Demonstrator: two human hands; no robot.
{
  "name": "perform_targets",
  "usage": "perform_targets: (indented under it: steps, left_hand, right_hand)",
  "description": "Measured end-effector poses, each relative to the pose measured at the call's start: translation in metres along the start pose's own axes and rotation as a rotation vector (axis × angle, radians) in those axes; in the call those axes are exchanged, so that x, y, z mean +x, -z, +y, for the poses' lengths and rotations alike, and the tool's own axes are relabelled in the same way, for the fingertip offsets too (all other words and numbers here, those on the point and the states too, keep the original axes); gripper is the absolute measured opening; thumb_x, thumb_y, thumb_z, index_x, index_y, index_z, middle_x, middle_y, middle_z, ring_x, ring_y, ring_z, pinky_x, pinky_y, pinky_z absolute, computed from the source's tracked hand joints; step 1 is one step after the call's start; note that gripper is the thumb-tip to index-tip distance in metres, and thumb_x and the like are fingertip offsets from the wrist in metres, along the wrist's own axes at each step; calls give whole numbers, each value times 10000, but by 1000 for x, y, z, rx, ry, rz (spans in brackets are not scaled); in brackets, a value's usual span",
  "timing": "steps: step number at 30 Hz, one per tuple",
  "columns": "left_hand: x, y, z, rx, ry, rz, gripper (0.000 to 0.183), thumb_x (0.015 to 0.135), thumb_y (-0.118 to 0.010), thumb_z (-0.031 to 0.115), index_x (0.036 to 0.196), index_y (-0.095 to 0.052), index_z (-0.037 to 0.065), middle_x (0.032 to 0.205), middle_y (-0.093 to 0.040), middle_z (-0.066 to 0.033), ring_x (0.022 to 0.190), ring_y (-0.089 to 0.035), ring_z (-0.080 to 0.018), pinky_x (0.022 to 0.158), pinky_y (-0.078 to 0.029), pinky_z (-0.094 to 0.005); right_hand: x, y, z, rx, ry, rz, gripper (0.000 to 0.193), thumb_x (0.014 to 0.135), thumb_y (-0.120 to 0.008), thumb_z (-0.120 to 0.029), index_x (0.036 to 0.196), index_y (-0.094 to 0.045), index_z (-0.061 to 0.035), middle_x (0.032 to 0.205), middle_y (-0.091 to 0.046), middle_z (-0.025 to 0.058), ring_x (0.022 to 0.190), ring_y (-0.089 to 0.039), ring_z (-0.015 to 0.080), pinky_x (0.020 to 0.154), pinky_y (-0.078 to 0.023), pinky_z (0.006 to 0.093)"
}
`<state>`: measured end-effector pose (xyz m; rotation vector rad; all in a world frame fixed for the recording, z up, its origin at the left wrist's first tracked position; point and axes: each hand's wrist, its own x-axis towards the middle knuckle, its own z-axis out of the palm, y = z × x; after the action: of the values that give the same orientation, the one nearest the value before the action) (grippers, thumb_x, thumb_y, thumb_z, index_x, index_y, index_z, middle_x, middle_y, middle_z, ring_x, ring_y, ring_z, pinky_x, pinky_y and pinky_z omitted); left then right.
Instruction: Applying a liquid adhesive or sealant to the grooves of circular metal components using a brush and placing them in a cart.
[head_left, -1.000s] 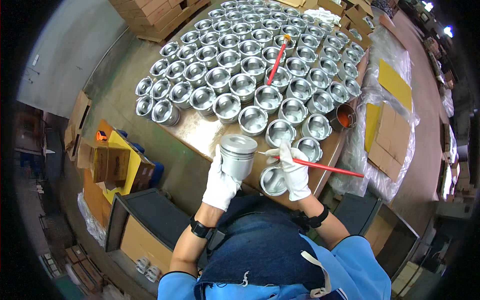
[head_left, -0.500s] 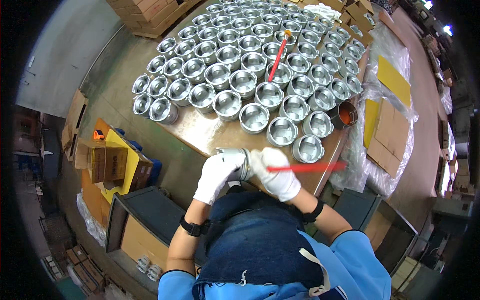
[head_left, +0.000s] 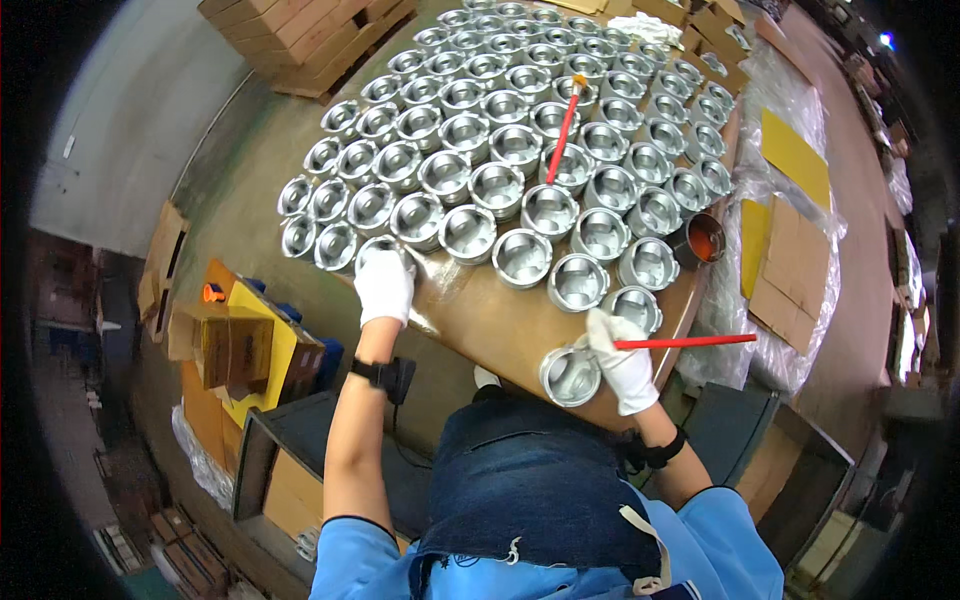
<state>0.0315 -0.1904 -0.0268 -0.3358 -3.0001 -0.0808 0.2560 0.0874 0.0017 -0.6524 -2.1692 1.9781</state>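
At the near-left end of tightly packed rows, a silver piston (head_left: 378, 243) stands partly hidden beneath a white-gloved left hand (head_left: 386, 290). Dozens of other pistons (head_left: 468, 233) stand lined up hollow end upward, filling most of the table (head_left: 500, 320), while a lone piston (head_left: 571, 377) sits outside the rows at the near edge, seemingly the only one in sight not lined up. Whether any has been brushed or wiped does not show.

The left fingers lie over the near side of their piston; how far they spread, and whether they grip, cannot be told. The gloved right hand (head_left: 622, 362) holds a red-handled tool (head_left: 690, 342), fingers closed around it and its working tip out of sight; they come right up to the lone piston's rim, though contact is unclear.

Farther out, a red-handled brush (head_left: 562, 140) rests across the pistons, a dark pot (head_left: 684, 242) with orange contents stands by the right edge, and yellow sheet (head_left: 795, 155) and cardboard (head_left: 790, 275) lie beyond on plastic wrapping (head_left: 785, 95)
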Motion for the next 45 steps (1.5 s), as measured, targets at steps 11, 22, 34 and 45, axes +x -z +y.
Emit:
perform_targets:
  steps: [11, 22, 34, 45]
  left_hand:
    - [-136, 70, 180, -512, -861, -857, 306, 890, -585, 379, 815, -687, 100, 757, -647, -167, 726, -643, -340, 688, -524, -437]
    - [-127, 50, 184, -547, -486, -747, 365, 804, -618, 376, 787, -675, 16, 819, -658, -216, 801, -637, -398, 792, -513, -433]
    - [-130, 51, 141, -2315, 591, -657, 539, 1004, -432, 453, 1357, -429, 45, 1269, -574, -120, 1153, -575, -224, 977, -486, -375]
    - [-144, 58, 148, -2397, 753, -852, 538, 993, -438, 472, 1336, -464, 59, 1301, -561, -121, 1165, -569, -258, 999, -479, -430]
  right_hand:
    - [99, 205, 52, 321, -93, 499, 470, 962, -544, -456, 1044, -698, -20, 738, -616, -33, 544, -471, -4, 481, -339, 138]
    - [99, 203, 53, 234, -85, 575, 455, 975, -501, -466, 1010, -714, -66, 752, -643, -13, 578, -486, 17, 508, -353, 171]
    - [-34, 32, -63, 341, 106, 47, 519, 1014, -455, -375, 848, -695, 54, 789, -705, 130, 731, -661, 170, 736, -520, 292]
    - [-21, 43, -25, 433, -143, 154, 527, 988, -493, -414, 773, -727, 7, 651, -671, 76, 561, -607, 101, 553, -471, 224]
